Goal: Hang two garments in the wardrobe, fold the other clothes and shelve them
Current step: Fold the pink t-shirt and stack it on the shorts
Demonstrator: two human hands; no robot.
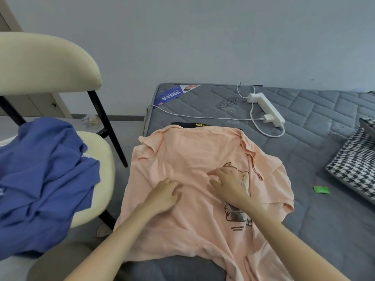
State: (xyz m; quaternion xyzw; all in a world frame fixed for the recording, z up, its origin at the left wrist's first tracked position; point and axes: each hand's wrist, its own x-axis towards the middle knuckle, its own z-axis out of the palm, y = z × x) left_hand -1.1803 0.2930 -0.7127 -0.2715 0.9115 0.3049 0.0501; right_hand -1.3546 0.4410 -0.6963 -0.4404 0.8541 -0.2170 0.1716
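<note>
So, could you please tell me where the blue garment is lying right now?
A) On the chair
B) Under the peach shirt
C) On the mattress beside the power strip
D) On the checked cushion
A: the blue garment lies heaped over the seat of the chair, left of the mattress.

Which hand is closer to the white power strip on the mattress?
Right. The right hand presses the peach T-shirt, short of the power strip; the left hand rests farther left on it.
</note>
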